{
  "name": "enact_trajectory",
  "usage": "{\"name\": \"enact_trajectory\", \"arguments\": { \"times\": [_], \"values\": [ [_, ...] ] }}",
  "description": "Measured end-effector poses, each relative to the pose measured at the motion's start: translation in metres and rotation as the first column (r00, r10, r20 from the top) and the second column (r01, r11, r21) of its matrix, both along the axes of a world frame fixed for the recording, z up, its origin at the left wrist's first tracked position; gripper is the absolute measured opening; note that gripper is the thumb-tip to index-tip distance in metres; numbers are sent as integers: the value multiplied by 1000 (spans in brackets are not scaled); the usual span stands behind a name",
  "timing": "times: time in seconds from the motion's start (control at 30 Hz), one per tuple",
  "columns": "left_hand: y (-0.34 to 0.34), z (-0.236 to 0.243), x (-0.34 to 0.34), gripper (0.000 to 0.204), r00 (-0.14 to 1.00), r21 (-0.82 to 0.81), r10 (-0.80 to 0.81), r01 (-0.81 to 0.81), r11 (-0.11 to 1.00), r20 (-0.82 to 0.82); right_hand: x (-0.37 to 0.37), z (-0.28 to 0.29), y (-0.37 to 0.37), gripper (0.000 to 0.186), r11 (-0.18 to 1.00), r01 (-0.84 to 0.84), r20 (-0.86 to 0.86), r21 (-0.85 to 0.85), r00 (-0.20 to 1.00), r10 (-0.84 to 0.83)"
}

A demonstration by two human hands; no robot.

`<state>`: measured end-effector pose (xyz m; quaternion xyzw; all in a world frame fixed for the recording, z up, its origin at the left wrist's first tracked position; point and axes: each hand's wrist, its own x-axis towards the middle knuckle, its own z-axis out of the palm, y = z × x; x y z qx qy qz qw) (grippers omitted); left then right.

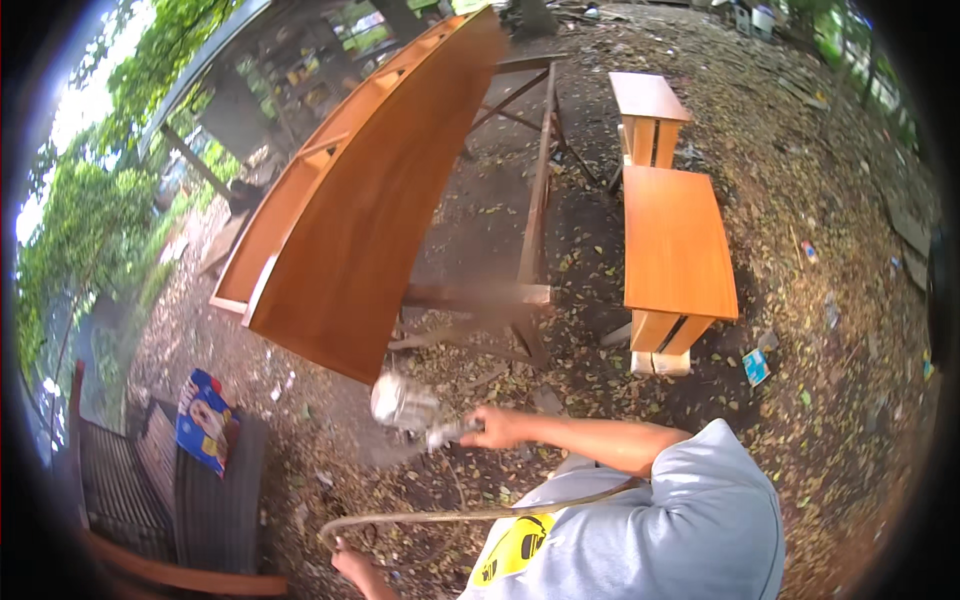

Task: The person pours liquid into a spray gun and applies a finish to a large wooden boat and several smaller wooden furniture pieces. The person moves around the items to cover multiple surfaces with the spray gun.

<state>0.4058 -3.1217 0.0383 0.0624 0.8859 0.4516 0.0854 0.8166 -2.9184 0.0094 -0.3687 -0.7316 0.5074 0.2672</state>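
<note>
In the head view, my right hand (pixel 488 428) grips a spray gun (pixel 445 434) with a pale metal cup (pixel 397 403), held near the lower corner of a long, reddish-brown wooden panel with a ribbed edge (pixel 330 270). The panel leans at an angle on a wooden trestle frame (pixel 540 220). A hose (pixel 450 513) curves across the front of my body, and my left hand (pixel 355 562) is closed on it at the lower middle. A hazy patch lies over the trestle's near crossbar.
Two varnished wooden pieces, a near one (pixel 678 240) and a far one (pixel 648 95), stand at right. Corrugated sheets (pixel 220 510) with a blue bag (pixel 206 420) lie at lower left. Dry leaves (pixel 800 400) litter the dirt ground. A shelter and greenery are behind.
</note>
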Motion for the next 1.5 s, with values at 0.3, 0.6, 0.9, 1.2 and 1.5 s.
{"name": "enact_trajectory", "arguments": {
  "times": [0.3, 0.6, 0.9, 1.2, 1.5],
  "values": [
    [-99, -100, 45, 33, 927, -109, -367, 374, 921, 82, 18, 36, -121, 44, 959, -273, -59, -70, 961, 270],
    [-158, -30, 174, 34, 638, -212, -769, 748, 630, -34, 78, 51, -218, 48, 977, -113, 91, -183, 987, 131],
    [-197, 15, 225, 46, 655, -96, -746, 740, 665, -119, 47, 37, -282, 39, 968, -156, -51, -194, 987, 149],
    [-250, 20, 50, 49, 737, -65, -499, 532, 845, -456, -115, 68, -262, 46, 959, -208, 1, -191, 977, 212],
    [-262, 59, -148, 44, 685, -106, -402, 432, 896, -607, -303, 68, -245, 38, 987, 0, -195, -159, 980, -31]
  ]
}}
